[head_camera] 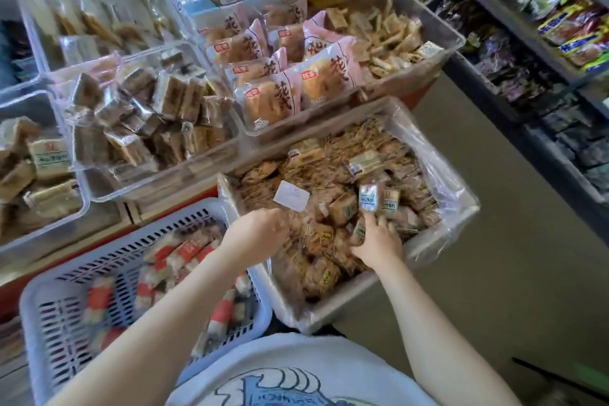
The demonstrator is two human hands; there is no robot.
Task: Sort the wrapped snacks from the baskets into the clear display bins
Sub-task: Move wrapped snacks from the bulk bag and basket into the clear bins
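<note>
Left hand (pixel 260 227) curled, contents indiscernible | right hand (pixel 375 241) gripping small wrapped snacks (pixel 369 196), apparently gathering a batch | lined box (pixel 461 208) beneath both hands.

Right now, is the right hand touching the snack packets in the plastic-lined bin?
Touching. The head view shows the right hand down among the snack packets in the plastic-lined bin, fingers against the wrappers with no gap.

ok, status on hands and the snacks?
Left hand pinching a white-labelled packet. Right hand gripping small packets over the lined bin. Nothing in the way.
</note>
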